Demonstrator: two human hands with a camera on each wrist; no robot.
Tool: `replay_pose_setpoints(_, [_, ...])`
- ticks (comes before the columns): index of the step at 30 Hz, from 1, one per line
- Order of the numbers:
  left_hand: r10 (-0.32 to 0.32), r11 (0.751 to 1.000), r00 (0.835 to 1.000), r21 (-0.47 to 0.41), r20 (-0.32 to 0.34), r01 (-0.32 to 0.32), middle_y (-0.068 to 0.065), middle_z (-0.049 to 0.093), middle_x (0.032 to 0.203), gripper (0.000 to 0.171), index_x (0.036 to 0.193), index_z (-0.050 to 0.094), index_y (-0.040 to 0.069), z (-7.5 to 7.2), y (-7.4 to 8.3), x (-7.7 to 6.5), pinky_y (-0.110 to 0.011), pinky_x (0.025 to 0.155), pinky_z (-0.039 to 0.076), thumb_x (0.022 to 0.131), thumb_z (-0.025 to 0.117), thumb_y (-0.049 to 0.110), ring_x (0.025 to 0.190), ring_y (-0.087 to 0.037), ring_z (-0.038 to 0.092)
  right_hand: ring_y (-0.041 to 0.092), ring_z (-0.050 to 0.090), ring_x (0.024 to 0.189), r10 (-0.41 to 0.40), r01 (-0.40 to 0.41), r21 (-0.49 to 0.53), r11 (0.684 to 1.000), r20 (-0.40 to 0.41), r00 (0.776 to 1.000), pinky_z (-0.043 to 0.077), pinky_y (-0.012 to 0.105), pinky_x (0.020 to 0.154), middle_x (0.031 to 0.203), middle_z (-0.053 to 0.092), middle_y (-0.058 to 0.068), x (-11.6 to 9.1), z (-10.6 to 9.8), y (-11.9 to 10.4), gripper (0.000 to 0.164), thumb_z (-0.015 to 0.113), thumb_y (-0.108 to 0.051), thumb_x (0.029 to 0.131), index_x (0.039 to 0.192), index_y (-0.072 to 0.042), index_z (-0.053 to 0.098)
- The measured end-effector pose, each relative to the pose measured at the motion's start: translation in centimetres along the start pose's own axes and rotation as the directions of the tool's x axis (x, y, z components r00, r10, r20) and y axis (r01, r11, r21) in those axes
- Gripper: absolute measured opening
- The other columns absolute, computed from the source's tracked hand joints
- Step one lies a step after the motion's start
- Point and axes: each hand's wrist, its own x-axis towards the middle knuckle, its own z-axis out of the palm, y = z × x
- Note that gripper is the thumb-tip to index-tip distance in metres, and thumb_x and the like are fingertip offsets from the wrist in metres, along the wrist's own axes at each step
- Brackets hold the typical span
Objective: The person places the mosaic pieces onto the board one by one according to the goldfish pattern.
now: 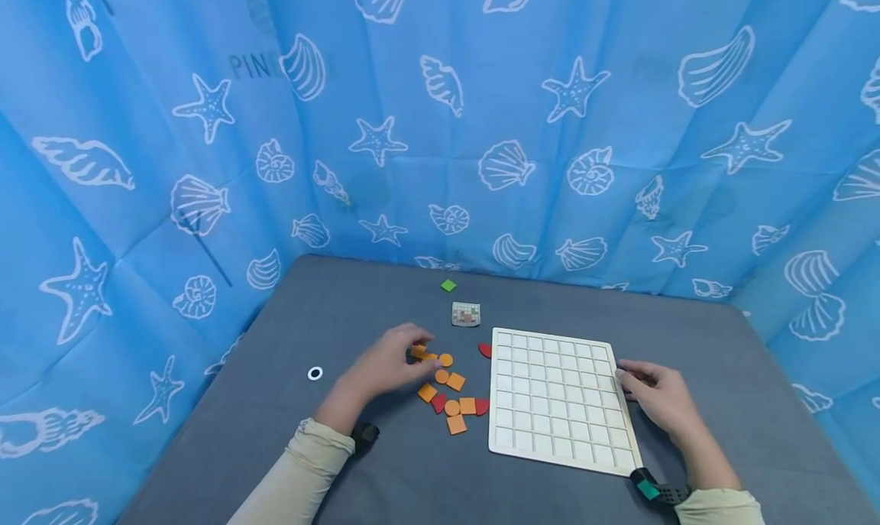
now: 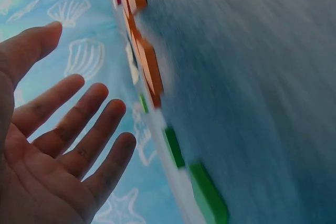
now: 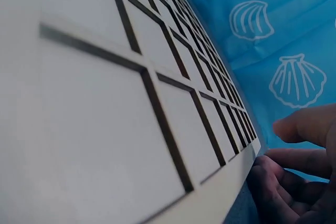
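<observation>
My left hand (image 1: 395, 361) hovers over a loose group of small tiles, its fingers apart. In the left wrist view nothing lies between the thumb and fingers. Close to it are orange square tiles (image 1: 456, 381), orange round tiles (image 1: 445, 360) and a red tile (image 1: 438, 403). Two green tiles (image 2: 207, 195) show in the left wrist view. The white grid board (image 1: 560, 399) lies flat, its cells bare. At the board's right edge is my right hand (image 1: 653, 395), fingers loosely bent, fingertips at the rim; whether they touch it I cannot tell.
A small card with a coloured grid pattern (image 1: 466, 314) lies behind the tiles, with a green diamond-shaped tile (image 1: 448, 286) beyond it. A white ring (image 1: 315, 373) lies far left on the grey table (image 1: 550, 502). A blue shell-print curtain (image 1: 440, 128) stands behind.
</observation>
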Motion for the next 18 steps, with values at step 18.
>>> replay_pose_setpoints(18, [-0.046, 0.999, 0.982, -0.009, 0.185, 0.048, -0.006, 0.069, 0.128, 0.037, 0.135, 0.071, 0.009, 2.1, 0.9, 3.6, -0.043, 0.106, 0.055, 0.098, 0.073, 0.012, 0.117, -0.020, 0.064, 0.012, 0.059, 0.077, -0.027, 0.026, -0.025, 0.999, -0.013, 1.000, 0.047, 0.025, 0.061, 0.103, 0.071, 0.017, 0.2, 0.0, 0.1, 0.041, 0.068, -0.013, 0.102, 0.134, 0.012, 0.065])
